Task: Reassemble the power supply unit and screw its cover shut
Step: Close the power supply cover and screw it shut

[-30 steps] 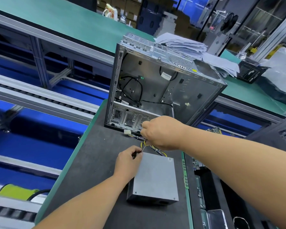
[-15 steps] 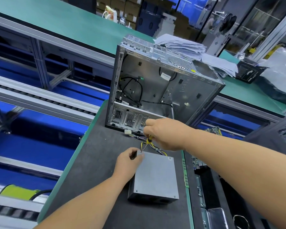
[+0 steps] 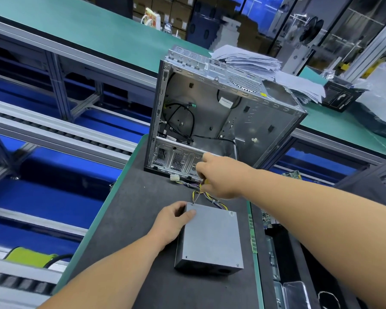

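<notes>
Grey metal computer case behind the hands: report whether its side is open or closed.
Open: the grey metal computer case lacks a side panel, exposing black cables inside.

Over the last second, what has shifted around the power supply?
The right hand lifted and tilted up a yellow-handled screwdriver, whose tip now meets the far-left corner of the power supply cover. The left hand moved its thumb onto that corner. The power supply, its cable bundle and the open computer case stayed put.
</notes>
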